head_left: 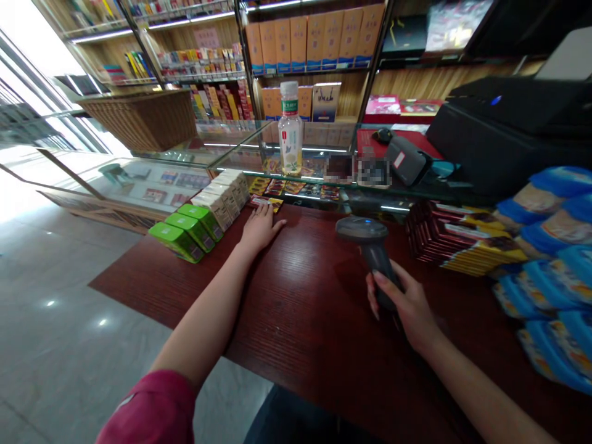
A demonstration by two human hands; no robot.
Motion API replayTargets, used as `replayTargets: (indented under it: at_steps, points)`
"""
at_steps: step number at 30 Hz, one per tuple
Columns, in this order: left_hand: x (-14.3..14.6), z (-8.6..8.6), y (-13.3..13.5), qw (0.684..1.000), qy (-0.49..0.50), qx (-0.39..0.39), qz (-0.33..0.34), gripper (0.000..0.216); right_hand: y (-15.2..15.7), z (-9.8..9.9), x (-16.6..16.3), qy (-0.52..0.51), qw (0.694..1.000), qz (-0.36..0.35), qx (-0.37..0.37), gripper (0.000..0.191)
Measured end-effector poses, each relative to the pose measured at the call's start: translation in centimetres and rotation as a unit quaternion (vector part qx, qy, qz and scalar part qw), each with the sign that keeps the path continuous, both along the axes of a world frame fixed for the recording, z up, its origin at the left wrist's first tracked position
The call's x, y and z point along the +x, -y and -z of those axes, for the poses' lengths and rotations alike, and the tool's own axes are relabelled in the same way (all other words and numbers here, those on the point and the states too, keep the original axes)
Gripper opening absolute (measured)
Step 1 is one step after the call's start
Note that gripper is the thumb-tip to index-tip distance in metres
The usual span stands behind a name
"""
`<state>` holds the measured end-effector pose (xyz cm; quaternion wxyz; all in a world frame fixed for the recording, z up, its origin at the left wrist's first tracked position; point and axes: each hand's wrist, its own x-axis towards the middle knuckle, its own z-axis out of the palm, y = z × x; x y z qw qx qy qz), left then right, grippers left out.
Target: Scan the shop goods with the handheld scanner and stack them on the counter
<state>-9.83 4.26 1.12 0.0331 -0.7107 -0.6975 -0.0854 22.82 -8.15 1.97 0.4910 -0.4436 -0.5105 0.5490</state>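
My right hand (pixel 401 303) is wrapped round the handle of a grey barcode scanner (pixel 365 237), whose head points away over the dark red wooden counter (pixel 296 308). My left hand (pixel 259 228) lies flat on the counter with fingers stretched out, fingertips touching a small yellow-and-black pack (pixel 267 201). Just left of that hand lie cream-coloured cartons (pixel 224 194) and green cartons (pixel 187 229) in rows.
A drink bottle (pixel 290 128) stands on the glass display case (pixel 194 166) behind the counter. Dark red boxes (pixel 444 237) and blue packets (pixel 550 259) are stacked at the right. A black register (pixel 509 132) sits at the back right. Shelves of goods (pixel 314 37) line the wall.
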Motion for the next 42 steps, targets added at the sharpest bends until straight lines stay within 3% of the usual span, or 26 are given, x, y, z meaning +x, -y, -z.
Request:
replayTargets:
  at_steps: [2,5,9,12,15,19,23,26,29,32,36,37,39,41,42]
  points:
    - [-0.6,0.2,-0.7,1.000,0.009,0.002,-0.003,0.069,0.2,-0.2,-0.1,0.005,1.000,0.021,0.018,0.037]
    - [-1.0,0.7,-1.3,1.000,0.019,0.013,-0.002,0.066,0.6,-0.5,-0.1,0.015,0.991,0.113,0.077,0.032]
    - [-0.9,0.7,-1.0,0.999,0.025,0.044,0.014,0.068,0.6,-1.3,0.1,-0.018,0.949,0.269,0.161,0.025]
    - [1.2,0.2,-0.2,0.988,0.054,0.128,0.073,0.063,-0.2,-1.9,0.8,-0.053,0.915,0.346,0.201,0.024]
    - [6.5,-0.7,1.3,0.955,0.099,0.198,0.199,0.054,-1.3,-2.0,1.9,-0.039,0.886,0.402,0.228,0.025]
    - [16.9,-2.3,3.2,0.886,0.075,0.199,0.412,0.054,-2.3,-1.1,3.5,0.022,0.859,0.454,0.237,0.050]
    - [25.7,-3.7,2.9,0.874,0.098,0.195,0.435,0.062,-2.6,0.0,4.4,0.063,0.861,0.456,0.217,0.065]
    - [28.3,-4.2,2.0,0.880,0.091,0.154,0.439,0.054,-2.4,0.2,4.5,0.064,0.864,0.458,0.200,0.067]
    - [26.8,-3.7,1.8,0.882,0.121,0.135,0.436,0.045,-2.1,-0.2,4.0,0.011,0.871,0.450,0.195,0.065]
    - [22.2,-2.3,2.1,0.875,0.223,0.153,0.401,0.045,-1.7,-0.6,3.4,-0.029,0.886,0.419,0.197,0.057]
    - [14.6,-0.3,2.2,0.872,0.421,0.127,0.214,0.032,-1.1,-0.6,2.4,-0.068,0.935,0.298,0.179,0.054]
    - [12.9,0.1,2.2,0.854,0.486,0.101,0.157,0.029,-0.8,-0.5,2.1,-0.070,0.952,0.250,0.165,0.055]
    - [10.4,0.5,2.1,0.785,0.613,0.046,0.077,0.030,-0.3,-0.3,1.5,-0.058,0.980,0.140,0.126,0.055]
    - [8.8,0.6,2.1,0.715,0.698,0.007,0.040,0.033,0.3,-0.1,0.9,-0.020,0.993,0.051,0.101,0.055]
    - [8.4,0.6,2.1,0.695,0.718,-0.003,0.030,0.033,0.5,-0.1,0.7,0.005,0.994,0.030,0.101,0.056]
